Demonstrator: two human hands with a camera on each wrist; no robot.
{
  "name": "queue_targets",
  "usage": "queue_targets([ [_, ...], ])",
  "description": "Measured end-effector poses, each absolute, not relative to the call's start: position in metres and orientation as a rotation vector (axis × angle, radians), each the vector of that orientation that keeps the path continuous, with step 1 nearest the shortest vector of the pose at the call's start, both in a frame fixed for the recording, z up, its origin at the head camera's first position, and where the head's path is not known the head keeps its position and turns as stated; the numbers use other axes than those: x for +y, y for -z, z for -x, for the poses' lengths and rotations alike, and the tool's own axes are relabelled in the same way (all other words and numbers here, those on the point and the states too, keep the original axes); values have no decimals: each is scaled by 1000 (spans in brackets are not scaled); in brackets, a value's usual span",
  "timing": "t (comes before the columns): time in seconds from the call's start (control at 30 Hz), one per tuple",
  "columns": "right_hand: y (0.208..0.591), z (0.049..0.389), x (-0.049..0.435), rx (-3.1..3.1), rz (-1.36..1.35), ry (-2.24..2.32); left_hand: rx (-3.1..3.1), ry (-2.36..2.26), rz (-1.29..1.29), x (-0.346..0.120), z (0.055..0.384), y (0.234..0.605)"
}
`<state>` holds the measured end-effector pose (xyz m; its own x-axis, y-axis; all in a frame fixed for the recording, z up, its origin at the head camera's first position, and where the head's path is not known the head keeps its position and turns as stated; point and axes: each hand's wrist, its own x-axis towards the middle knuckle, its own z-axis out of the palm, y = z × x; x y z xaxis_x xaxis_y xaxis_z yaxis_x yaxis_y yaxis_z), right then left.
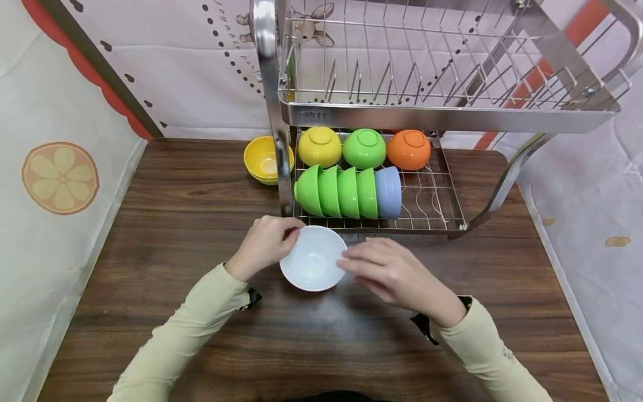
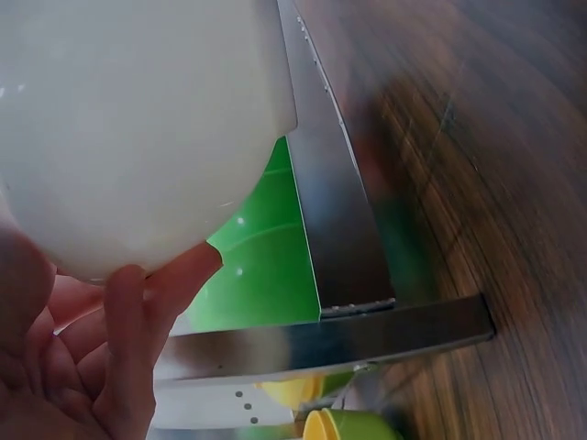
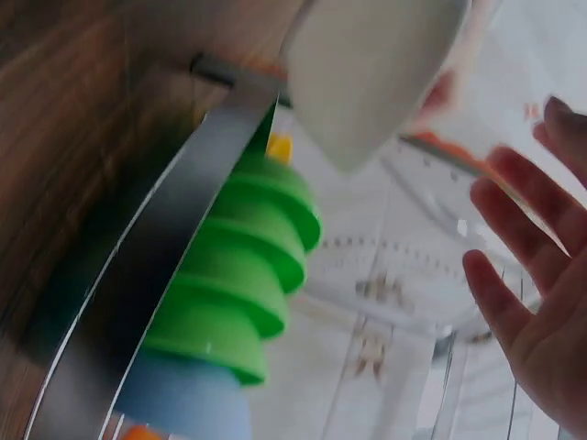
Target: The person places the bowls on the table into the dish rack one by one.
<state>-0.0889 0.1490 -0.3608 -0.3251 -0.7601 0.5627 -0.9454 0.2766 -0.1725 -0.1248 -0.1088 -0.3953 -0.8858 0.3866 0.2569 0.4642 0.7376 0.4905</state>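
A white bowl (image 1: 312, 260), its inside facing up, is held in front of the rack's lower shelf. My left hand (image 1: 266, 245) grips its rim at the upper left. In the left wrist view the fingers (image 2: 128, 321) lie against the bowl's outer wall. On the other side my right hand (image 1: 387, 273) is beside the rim, and in the right wrist view its fingers (image 3: 523, 206) are spread and apart from the bowl (image 3: 367, 73). Behind it on the lower shelf, several green bowls (image 1: 329, 191) lie nested on their sides with a blue bowl (image 1: 389, 192) at the right end.
A metal two-tier dish rack (image 1: 447, 118) stands at the back of the brown table (image 1: 211, 346). Upside down on its lower shelf are a yellow bowl (image 1: 319, 147), a green bowl (image 1: 364, 148) and an orange bowl (image 1: 409, 149). Stacked yellow bowls (image 1: 261, 159) stand left of the rack's post.
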Motion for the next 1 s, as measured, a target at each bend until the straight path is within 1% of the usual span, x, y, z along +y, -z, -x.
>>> queue_targets([
  [0.1,366,85,142,-2226,-1640,-593,-2798,850,699,-106,126,395],
  [0.23,372,83,133,-2231,-1676,-522,-2802,846,705,-104,126,393],
  [0.4,379,83,127,-2230,-1684,-444,-2815,846,700,-101,127,391],
  [0.57,384,82,124,-2226,-1699,-467,-2810,848,702,-99,127,390],
  [1.0,383,81,124,-2178,-1637,-458,-2812,872,714,-96,130,388],
])
